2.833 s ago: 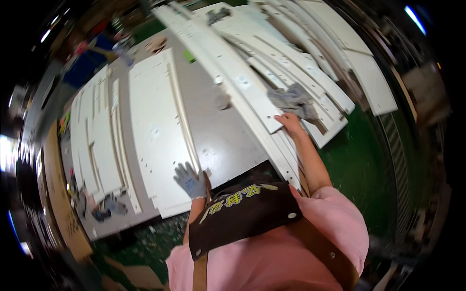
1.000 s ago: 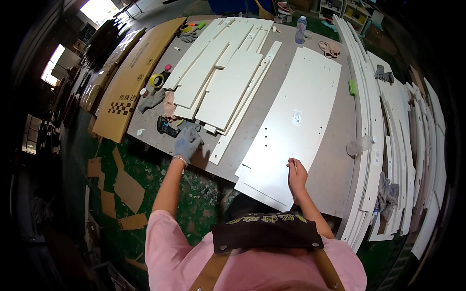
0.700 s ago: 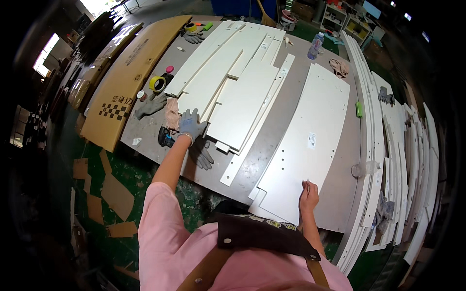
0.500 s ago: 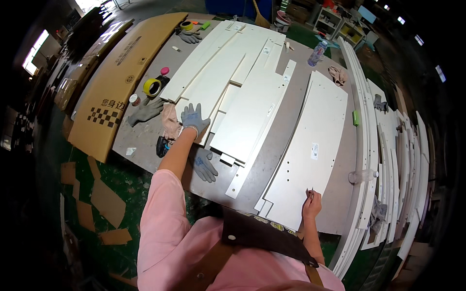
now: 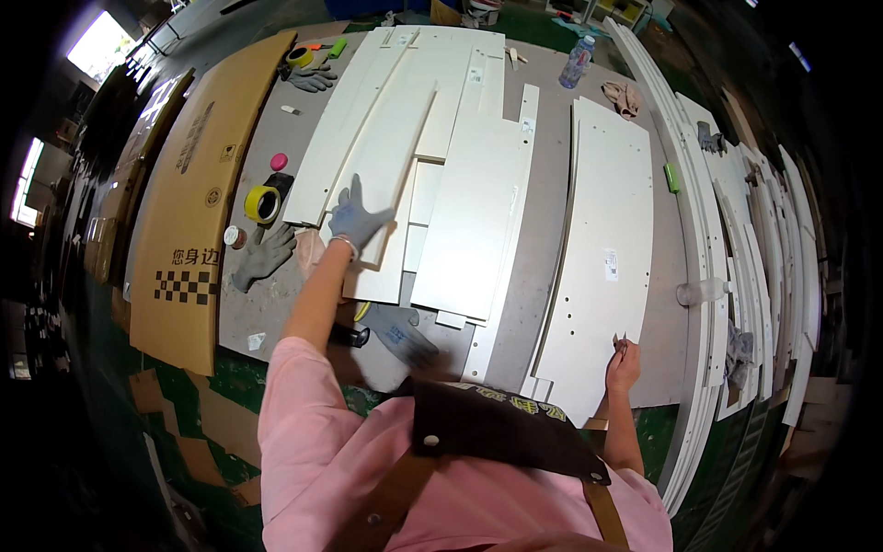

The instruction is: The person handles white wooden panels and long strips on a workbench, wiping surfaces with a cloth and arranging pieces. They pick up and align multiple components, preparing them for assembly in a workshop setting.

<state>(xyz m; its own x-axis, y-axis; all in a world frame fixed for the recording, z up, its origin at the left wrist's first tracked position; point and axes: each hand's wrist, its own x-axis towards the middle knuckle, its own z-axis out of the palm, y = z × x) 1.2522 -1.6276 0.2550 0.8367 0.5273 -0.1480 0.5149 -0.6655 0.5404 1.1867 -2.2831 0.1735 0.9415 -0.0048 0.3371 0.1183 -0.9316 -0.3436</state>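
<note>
White panels (image 5: pixel 405 175) under gloved left hand (image 5: pixel 357 219), right hand (image 5: pixel 624 365) on large panel (image 5: pixel 602 258)

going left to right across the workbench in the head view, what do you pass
Cardboard sheet → yellow tape roll → gloved left hand on the stacked white panels → large white panel with the bare right hand at its near edge → green block → long white strips.

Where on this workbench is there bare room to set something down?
A grey strip lies bare between the stacked white panels and the wide white panel. Crowded: around the yellow tape roll and loose grey glove.
</note>
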